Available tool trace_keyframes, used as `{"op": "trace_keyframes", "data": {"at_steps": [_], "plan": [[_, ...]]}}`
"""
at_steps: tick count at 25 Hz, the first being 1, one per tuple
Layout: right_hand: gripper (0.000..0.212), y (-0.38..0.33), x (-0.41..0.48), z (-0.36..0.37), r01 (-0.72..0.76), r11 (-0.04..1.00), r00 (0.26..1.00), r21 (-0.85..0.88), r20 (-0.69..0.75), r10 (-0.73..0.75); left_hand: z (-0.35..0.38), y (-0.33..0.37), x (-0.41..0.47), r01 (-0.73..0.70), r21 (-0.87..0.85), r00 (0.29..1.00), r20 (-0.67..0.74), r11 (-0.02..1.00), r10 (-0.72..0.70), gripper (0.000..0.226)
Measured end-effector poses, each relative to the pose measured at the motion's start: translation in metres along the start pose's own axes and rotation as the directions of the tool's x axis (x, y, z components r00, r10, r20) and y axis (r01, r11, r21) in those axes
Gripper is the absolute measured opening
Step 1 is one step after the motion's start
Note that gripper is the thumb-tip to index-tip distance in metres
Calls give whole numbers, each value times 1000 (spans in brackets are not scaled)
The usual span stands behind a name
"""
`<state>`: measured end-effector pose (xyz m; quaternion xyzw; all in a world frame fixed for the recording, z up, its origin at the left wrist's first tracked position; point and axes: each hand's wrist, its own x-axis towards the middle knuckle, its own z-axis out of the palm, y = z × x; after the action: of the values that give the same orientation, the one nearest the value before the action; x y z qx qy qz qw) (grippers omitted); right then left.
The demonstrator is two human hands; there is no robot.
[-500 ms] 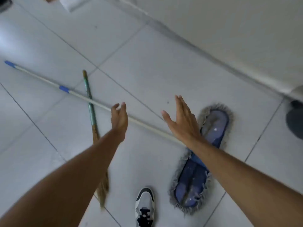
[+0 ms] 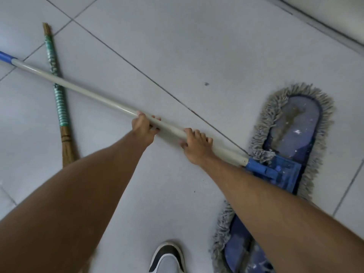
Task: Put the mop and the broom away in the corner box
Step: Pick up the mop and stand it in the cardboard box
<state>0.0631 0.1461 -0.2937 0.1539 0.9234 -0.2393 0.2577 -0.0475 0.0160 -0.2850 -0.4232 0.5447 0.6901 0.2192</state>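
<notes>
Both hands have come down since the earlier frame: then they hovered open above the pole, now each is closed around it. Left hand [image 2: 143, 128] wraps the pale handle of the mop [image 2: 94, 94] near its middle, and right hand [image 2: 197, 143] has its grip clenched on the same handle closer to the blue joint [image 2: 264, 170]. Mop head [image 2: 291, 138] lies flat on the tiled floor [image 2: 197, 46], fringe spread out, the lower part hidden behind the right forearm.

Broom [image 2: 59, 99] lies on the floor to the left, its green-wrapped stick passing under the mop handle, so the two cross. Whether they touch at the crossing is not clear. The corner box is not in view.

Risks, as a judgement: lifting with both hands so near the head end leaves a long free stretch of handle to the left, and that far end may swing or dip and knock the broom, dragging or rolling it away. The hinged blue joint may let the heavy head flop when it comes off the floor, twisting the pole in the hands. A shoe [image 2: 167, 259] stands just beside the lower fringe, so stepping on the fringe while lifting could jerk the mop. A wall base [image 2: 325, 26] runs along the upper right, near enough that the head could catch it when swung round.
</notes>
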Motion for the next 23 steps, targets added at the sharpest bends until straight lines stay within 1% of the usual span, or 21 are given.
{"op": "trace_keyframes", "data": {"at_steps": [1,3,5,7,9,11,13,15,17,18,21,23], "plan": [[43,1,1,0,-34,999,999,11,-12,34,2,1,0,14,-41,1000,-5,999,-14,27],[36,-6,-10,-12,-61,998,998,19,-20,62,-1,9,-17,33,-61,999,-16,998,-34,27],[30,-9,-33,-36,-88,996,995,29,-53,89,0,22,-49,60,-63,998,8,996,-60,32],[24,-13,-66,-80,-99,993,990,69,-89,105,12,56,-93,43,-140,999,11,989,-42,43],[17,-11,-100,-141,-91,990,986,106,-128,105,39,104,-143,-8,-286,999,-33,958,-2,47],[13,-5,-140,-214,-76,988,982,133,-161,97,70,150,-209,-86,-361,995,-79,929,61,42],[14,-1,-189,-282,-68,983,976,173,-192,101,103,184,-289,-168,-362,986,-46,917,162,36],[15,5,-246,-348,-71,969,967,239,-223,125,132,205,-384,-234,-338,964,42,912,263,30],[22,9,-313,-415,-57,947,951,315,-271,147,159,224,-484,-308,-317,915,160,897,370,24],[27,11,-352,-451,-57,930,940,363,-295,172,174,236,-540,-341,-308,879,231,888,417,20],[29,25,-464,-542,-51,878,888,476,-380,258,221,257,-696,-445,-274,733,436,853,523,14],[26,42,-538,-592,-28,815,830,578,-441,341,254,260,-802,-495,-249,614,577,833,538,14]]}}
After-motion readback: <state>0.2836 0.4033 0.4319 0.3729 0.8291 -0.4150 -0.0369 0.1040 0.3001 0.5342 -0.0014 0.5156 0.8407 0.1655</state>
